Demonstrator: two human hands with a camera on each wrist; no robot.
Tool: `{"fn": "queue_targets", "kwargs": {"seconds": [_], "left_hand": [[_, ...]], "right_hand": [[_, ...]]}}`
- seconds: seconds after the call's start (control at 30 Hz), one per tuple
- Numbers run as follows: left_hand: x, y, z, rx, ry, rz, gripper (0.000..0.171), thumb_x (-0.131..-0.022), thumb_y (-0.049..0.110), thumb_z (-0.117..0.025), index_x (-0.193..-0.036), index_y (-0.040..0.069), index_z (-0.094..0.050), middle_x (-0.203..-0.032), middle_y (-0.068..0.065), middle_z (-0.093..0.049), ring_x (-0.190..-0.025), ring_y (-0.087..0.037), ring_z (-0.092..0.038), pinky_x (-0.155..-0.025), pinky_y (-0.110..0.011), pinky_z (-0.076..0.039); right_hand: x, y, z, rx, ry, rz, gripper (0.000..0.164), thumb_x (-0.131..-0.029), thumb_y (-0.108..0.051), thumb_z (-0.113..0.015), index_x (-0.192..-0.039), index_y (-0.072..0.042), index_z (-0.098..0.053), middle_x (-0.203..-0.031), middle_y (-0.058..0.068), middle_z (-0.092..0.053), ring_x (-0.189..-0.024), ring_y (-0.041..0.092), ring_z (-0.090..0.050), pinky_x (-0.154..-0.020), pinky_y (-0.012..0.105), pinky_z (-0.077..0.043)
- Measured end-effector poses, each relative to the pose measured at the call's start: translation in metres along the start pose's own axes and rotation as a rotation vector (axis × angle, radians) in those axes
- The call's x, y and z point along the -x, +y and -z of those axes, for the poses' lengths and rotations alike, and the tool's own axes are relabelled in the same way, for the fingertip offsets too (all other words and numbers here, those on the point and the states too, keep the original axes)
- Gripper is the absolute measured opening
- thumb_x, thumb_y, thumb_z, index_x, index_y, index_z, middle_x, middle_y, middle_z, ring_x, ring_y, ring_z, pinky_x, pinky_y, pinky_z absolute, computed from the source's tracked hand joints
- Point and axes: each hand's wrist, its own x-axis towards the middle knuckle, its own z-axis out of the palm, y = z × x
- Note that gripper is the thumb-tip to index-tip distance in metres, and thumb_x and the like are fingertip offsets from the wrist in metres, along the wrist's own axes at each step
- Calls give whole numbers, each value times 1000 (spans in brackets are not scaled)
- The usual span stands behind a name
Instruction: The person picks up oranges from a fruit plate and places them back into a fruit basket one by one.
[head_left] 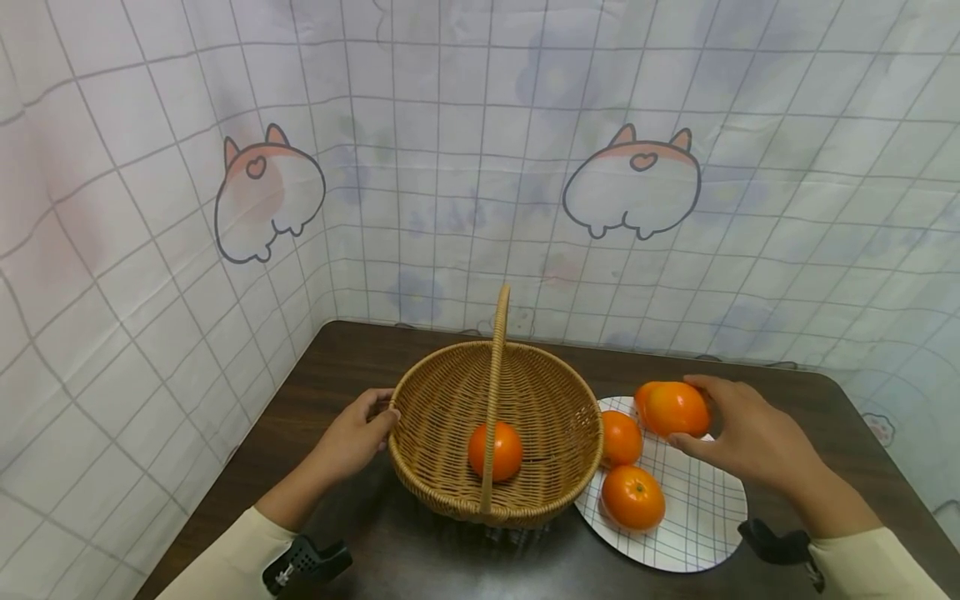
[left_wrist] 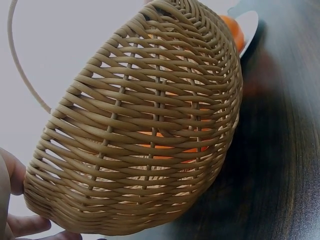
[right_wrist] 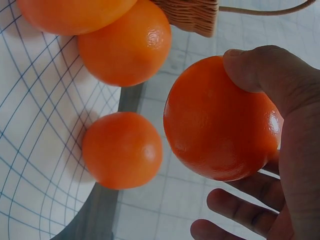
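My left hand (head_left: 355, 435) grips the left rim of a round wicker basket (head_left: 427, 442), thumb over the edge. One orange (head_left: 507, 452) lies inside, partly behind the tall handle; in the left wrist view it shows through the weave. Over the far part of a white checked plate (head_left: 705, 533), my right hand (head_left: 750, 433) holds an orange (right_wrist: 220, 120) between thumb and fingers, apart from the plate in the right wrist view. Three more oranges lie on the plate: a front one (head_left: 633, 498), one beside the basket (head_left: 621, 438), and one partly hidden behind the held orange (head_left: 643, 395).
The dark wooden table (head_left: 420, 558) carries the basket and plate, which stand close together, the basket's rim overlapping the plate's left edge in view. A white grid-patterned cloth (head_left: 450, 183) with cartoon animals hangs behind and at the left. Each wrist wears a black strap mount (head_left: 307, 562).
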Motion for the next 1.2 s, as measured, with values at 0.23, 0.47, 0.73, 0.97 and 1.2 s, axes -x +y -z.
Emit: {"fn": "queue_targets", "kwargs": {"seconds": [0.23, 0.47, 0.73, 0.97, 1.2], "left_hand": [[0, 1, 0, 8, 2, 6, 49, -109, 26, -48, -152, 5, -41, -143, -20, -52, -122, -33, -59, -91, -45, -56], [0, 0, 0, 7, 3, 2, 49, -109, 25, -48, -152, 4, -41, -143, -20, -52, -123, -34, -58, -91, -44, -56], [3, 3, 0, 12, -2, -15, 49, -109, 25, -49, -152, 3, -41, -144, -22, -52, -121, -34, -59, -91, -48, -56], [2, 2, 1, 3, 1, -14, 49, -109, 26, -49, -152, 4, -41, -143, -21, -52, -120, -32, -60, -90, -47, -56], [-1, 0, 0, 5, 1, -7, 49, -109, 26, -48, -152, 5, -41, -144, -21, -52, -121, -32, -59, -91, -48, -55]], "right_hand": [[-3, -6, 2, -3, 2, 4, 104, -79, -81, -65, -148, -5, -47, -139, 27, -53, -114, 45, -57, -71, 65, -54], [-7, -16, 4, -9, 0, 10, 101, -80, -76, -70, -149, -6, -47, -139, 27, -53, -114, 43, -57, -73, 65, -54], [-12, -22, 4, -12, -8, 32, 102, -79, -75, -72, -149, -5, -47, -138, 25, -55, -114, 42, -58, -73, 61, -55], [-16, -28, 3, -16, 12, 73, 98, -81, -71, -74, -149, -5, -47, -138, 24, -56, -115, 41, -57, -73, 59, -56], [-19, -33, 2, -36, 21, 83, 95, -81, -73, -71, -148, -9, -50, -134, 19, -58, -112, 35, -57, -68, 52, -55]]}}
